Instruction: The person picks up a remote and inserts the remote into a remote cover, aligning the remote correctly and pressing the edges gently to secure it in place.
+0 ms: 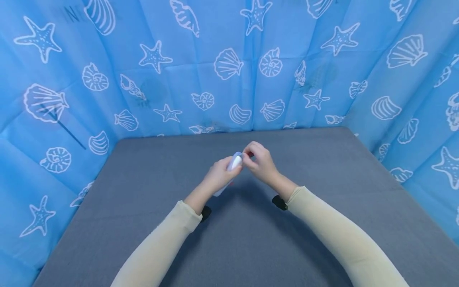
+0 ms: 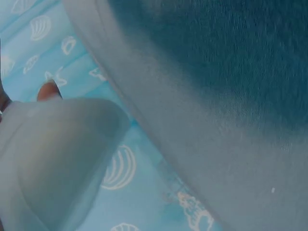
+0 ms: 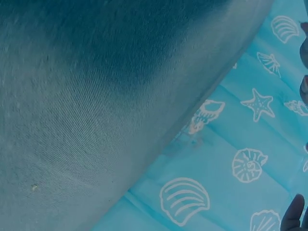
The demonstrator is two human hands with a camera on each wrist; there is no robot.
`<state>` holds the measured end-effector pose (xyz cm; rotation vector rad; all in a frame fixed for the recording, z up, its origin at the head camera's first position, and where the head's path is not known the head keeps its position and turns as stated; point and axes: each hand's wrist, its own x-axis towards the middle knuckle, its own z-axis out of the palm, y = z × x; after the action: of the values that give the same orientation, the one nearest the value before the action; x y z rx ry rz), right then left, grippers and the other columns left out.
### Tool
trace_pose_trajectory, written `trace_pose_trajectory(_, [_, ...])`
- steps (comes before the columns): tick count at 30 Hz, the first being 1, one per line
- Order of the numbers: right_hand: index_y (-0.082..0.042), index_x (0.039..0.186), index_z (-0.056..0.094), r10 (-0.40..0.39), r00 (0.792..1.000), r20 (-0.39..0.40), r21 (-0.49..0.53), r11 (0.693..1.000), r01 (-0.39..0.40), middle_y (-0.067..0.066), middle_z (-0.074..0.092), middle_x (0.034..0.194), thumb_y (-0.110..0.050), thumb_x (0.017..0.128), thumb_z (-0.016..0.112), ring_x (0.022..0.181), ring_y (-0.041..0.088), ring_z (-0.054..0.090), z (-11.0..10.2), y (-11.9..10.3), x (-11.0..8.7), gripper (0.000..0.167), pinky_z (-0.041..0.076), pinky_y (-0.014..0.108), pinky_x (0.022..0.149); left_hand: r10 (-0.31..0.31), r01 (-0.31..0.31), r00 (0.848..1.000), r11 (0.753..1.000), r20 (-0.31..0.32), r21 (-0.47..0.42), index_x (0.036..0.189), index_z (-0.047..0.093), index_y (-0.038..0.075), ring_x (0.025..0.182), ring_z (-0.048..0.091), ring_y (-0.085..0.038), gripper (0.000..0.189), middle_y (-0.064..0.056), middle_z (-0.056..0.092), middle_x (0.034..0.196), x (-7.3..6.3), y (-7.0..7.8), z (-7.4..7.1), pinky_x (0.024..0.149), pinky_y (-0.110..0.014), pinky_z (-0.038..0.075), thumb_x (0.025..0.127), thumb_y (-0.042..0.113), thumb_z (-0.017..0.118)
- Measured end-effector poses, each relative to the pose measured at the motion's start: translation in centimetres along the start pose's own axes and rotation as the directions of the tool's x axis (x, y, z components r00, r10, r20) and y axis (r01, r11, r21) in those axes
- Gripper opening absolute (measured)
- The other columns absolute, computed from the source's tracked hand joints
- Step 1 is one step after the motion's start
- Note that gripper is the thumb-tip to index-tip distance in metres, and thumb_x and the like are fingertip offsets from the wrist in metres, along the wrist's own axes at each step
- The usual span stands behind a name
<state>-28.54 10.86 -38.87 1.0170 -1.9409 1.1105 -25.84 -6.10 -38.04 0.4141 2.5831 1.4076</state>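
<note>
My left hand [image 1: 218,174] grips a whitish, partly see-through object [image 1: 235,161], long and rounded, its kind not clear. Its top end stands up past the thumb and its lower end shows below the palm, over the table. In the left wrist view the object [image 2: 67,154] looks smooth and broad with a rounded corner, and one fingertip [image 2: 49,90] shows behind its edge. My right hand [image 1: 261,161] has thumb and fingertips bent together right at the object's top end, pinching its edge. Only bits of the right fingers [image 3: 294,214] show in the right wrist view.
Both hands are above a grey cloth-covered table [image 1: 143,239]. A blue curtain [image 1: 201,79] printed with white shells and starfish hangs behind it and along both sides. Dark wrist bands [image 1: 279,202] show below the pale sleeves [image 1: 344,239].
</note>
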Motion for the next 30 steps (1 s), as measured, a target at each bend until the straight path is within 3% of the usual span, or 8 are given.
trace_pose_trajectory(3, [0.002,0.077,0.056,0.052,0.998,-0.035,0.02,0.998,-0.051,0.013,0.054,0.074,0.012,0.083,0.056,0.066,0.024,0.052,0.1,0.0,-0.1,0.011,0.045,0.034,0.058,-0.009,0.01,1.0,0.998,-0.019,0.056,0.119,0.059,0.009,0.069,0.061,-0.025,0.032,-0.007,0.061,0.086,0.1,0.4,0.0,0.06,-0.033,0.046,0.098,0.033,0.058])
trace_pose_trajectory(6, [0.002,0.077,0.056,0.097,0.994,-0.047,0.035,0.995,-0.095,0.013,0.054,0.073,0.012,0.084,0.056,0.065,0.024,0.052,0.0,0.0,-0.2,0.012,0.045,0.033,0.059,-0.013,0.013,1.0,0.999,-0.018,0.046,0.121,0.059,0.009,0.068,0.061,-0.023,0.034,-0.007,0.061,0.088,0.0,0.3,-0.1,0.06,-0.033,0.047,0.098,0.033,0.058])
trace_pose_trajectory(11, [0.001,0.079,0.057,0.123,0.99,0.068,-0.019,0.992,-0.122,0.011,0.055,0.076,0.01,0.085,0.057,0.07,0.023,0.053,-0.4,-0.5,-0.1,0.011,0.048,0.034,0.064,0.01,-0.012,1.0,0.998,-0.019,-0.067,0.123,0.059,0.006,0.07,0.062,-0.025,0.035,-0.01,0.063,0.095,-0.1,-0.2,-0.5,0.061,-0.034,0.049,0.097,0.03,0.06])
trace_pose_trajectory(13, [0.0,0.08,0.058,0.098,0.985,0.141,-0.099,0.992,-0.084,0.011,0.055,0.078,0.009,0.086,0.059,0.072,0.023,0.053,-0.5,-0.8,0.1,0.01,0.048,0.036,0.065,0.037,-0.039,0.999,0.994,-0.021,-0.102,0.125,0.059,0.004,0.07,0.063,-0.028,0.035,-0.012,0.063,0.096,-0.1,-0.4,-0.6,0.061,-0.034,0.049,0.098,0.027,0.06])
trace_pose_trajectory(17, [0.001,0.083,0.062,-0.015,0.965,0.261,-0.244,0.966,0.081,0.01,0.058,0.08,0.006,0.085,0.065,0.073,0.025,0.053,-1.0,-1.2,0.6,0.007,0.047,0.037,0.067,0.049,-0.053,0.998,0.991,-0.028,-0.126,0.129,0.058,0.005,0.077,0.064,-0.035,0.038,-0.012,0.064,0.101,-0.2,-0.7,-0.5,0.062,-0.034,0.05,0.097,0.025,0.061])
trace_pose_trajectory(22, [0.003,0.086,0.065,-0.073,0.947,0.314,-0.254,0.954,0.158,0.013,0.062,0.083,0.008,0.081,0.071,0.075,0.027,0.057,-1.3,-1.6,0.9,0.009,0.051,0.037,0.068,0.035,-0.036,0.999,0.997,-0.011,-0.072,0.134,0.056,0.01,0.079,0.063,-0.032,0.042,-0.01,0.064,0.105,-0.6,-1.0,-0.7,0.062,-0.034,0.05,0.097,0.028,0.061])
trace_pose_trajectory(26, [0.003,0.087,0.065,-0.028,0.922,0.385,-0.25,0.959,0.133,0.012,0.063,0.083,0.007,0.082,0.071,0.075,0.026,0.057,-1.6,-1.9,1.2,0.009,0.051,0.036,0.069,0.058,-0.059,0.998,0.998,0.032,0.019,0.135,0.056,0.013,0.076,0.061,-0.028,0.042,-0.007,0.064,0.098,-0.8,-1.1,-1.0,0.061,-0.033,0.048,0.097,0.031,0.061])
trace_pose_trajectory(30, [0.0,0.083,0.062,0.047,0.892,0.449,-0.217,0.975,0.058,0.009,0.058,0.079,0.006,0.085,0.066,0.072,0.023,0.052,-1.8,-2.0,1.4,0.007,0.048,0.034,0.067,0.077,-0.083,0.993,0.994,0.087,0.067,0.131,0.058,0.013,0.076,0.062,-0.032,0.037,-0.005,0.063,0.09,-1.0,-1.0,-1.2,0.061,-0.033,0.046,0.098,0.029,0.06])
